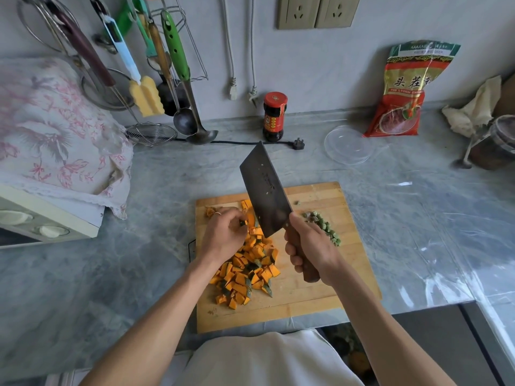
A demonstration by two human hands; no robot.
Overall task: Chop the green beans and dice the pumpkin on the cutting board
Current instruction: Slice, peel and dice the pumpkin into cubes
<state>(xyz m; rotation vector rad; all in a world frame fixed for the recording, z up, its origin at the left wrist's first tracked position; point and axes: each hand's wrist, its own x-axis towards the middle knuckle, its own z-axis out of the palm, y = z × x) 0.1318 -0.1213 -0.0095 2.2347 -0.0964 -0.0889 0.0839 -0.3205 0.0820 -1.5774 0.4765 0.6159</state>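
Down on the board (312,277), the left hand (223,235) pinches one pumpkin piece (244,222) at the heap's far end, while the right hand (309,246) grips one cleaver (264,190) by its handle, blade raised above the diced pumpkin (245,270). Chopped beans (324,225) lie just right of that fist, partly hidden behind it; the pieces are too many to count.

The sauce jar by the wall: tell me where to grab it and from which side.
Grip the sauce jar around its dark body below the red lid, coming from the front. It stands upright and round, the wall sits close behind, and a black power cord lies just before its base.
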